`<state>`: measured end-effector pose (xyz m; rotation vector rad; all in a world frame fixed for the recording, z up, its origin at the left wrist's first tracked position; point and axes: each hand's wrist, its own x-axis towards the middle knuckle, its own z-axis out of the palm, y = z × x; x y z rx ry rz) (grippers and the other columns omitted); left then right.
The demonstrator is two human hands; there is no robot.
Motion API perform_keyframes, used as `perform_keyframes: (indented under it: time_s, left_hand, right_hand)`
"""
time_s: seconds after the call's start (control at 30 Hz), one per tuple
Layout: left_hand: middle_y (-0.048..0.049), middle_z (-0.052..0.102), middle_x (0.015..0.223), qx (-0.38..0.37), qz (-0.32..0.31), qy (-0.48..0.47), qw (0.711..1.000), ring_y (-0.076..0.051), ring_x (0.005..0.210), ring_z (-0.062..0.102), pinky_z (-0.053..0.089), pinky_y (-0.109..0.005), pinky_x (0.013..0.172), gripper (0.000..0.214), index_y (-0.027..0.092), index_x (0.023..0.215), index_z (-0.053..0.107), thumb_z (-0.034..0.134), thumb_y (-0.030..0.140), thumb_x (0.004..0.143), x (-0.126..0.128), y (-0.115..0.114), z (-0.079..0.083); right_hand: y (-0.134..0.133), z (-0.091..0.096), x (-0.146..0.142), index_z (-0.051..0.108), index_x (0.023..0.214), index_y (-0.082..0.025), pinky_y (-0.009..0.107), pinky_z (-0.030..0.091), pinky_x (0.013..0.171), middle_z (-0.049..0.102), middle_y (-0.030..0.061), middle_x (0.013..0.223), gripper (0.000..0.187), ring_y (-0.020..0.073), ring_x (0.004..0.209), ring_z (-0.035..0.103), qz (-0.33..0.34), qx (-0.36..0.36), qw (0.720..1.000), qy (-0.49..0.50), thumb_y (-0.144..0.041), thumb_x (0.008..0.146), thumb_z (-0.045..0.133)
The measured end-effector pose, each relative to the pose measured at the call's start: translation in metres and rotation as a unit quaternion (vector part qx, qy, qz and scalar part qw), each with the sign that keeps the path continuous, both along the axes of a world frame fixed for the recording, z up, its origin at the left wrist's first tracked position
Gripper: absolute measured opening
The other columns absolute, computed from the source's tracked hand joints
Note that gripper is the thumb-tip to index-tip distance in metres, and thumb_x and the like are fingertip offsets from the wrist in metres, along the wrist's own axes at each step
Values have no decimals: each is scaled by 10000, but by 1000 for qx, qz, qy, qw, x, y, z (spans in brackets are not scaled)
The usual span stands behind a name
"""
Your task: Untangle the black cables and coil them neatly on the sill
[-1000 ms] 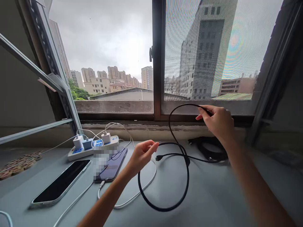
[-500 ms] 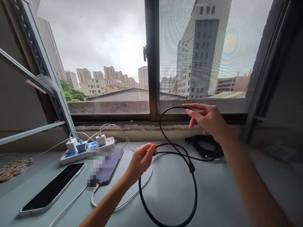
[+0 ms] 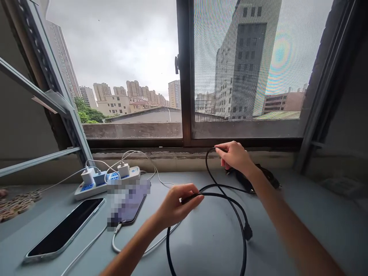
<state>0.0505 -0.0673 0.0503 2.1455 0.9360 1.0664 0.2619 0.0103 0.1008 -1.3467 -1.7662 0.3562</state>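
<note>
A black cable [image 3: 244, 249] hangs in loose loops between my two hands above the grey table. My left hand [image 3: 179, 203] pinches the cable between thumb and fingers at the left side of the loop. Farther back and to the right, my right hand [image 3: 234, 155] grips another stretch of it near the window sill. A black plug [image 3: 247, 232] dangles at the right of the loop. Behind my right hand lies a coiled black cable [image 3: 266, 172], partly covered by my wrist.
On the left stand a white power strip [image 3: 109, 183] with chargers, a dark phone [image 3: 66, 228] and a second phone [image 3: 135, 209] plugged into a white cable [image 3: 86, 249]. A metal frame [image 3: 77, 130] rises at the left. The window [image 3: 186, 96] is behind the table [image 3: 207, 253].
My right hand has moved down and slightly left with the cable. My left hand has shifted a little right and lower. The loop hangs lower, and the plug has swung down and right.
</note>
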Motion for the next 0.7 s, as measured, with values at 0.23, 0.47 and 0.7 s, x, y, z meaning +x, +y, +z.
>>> perform_keyframes:
  time_s: [0.23, 0.47, 0.7]
  left_hand:
    - [60, 287, 446, -49, 100, -74, 991, -85, 373, 251, 187, -210, 391, 422, 182, 648, 413, 497, 548, 839, -4, 8, -2]
    - [5, 394, 472, -47, 234, 198, 951, -130, 435, 385, 207, -255, 475, 502, 172, 531, 369, 405, 545, 865, -14, 20, -5]
    - [12, 583, 624, -2, 279, 279, 919, -201, 630, 569, 276, -259, 557, 276, 198, 1034, 604, 593, 415, 864, -9, 24, -24]
  right_hand:
    - [-3, 16, 19, 705, 1106, -158, 199, 347, 323, 588, -29, 444, 382, 88, 277, 444, -25, 189, 954, 232, -398, 837, 578]
    - [-40, 28, 1, 721, 1065, -156, 166, 302, 282, 554, -42, 418, 340, 58, 268, 408, 111, 149, 949, 254, -380, 822, 638]
    - [-59, 20, -32, 715, 1093, -196, 164, 273, 276, 526, -63, 394, 306, 48, 253, 375, 161, 162, 928, 295, -350, 851, 608]
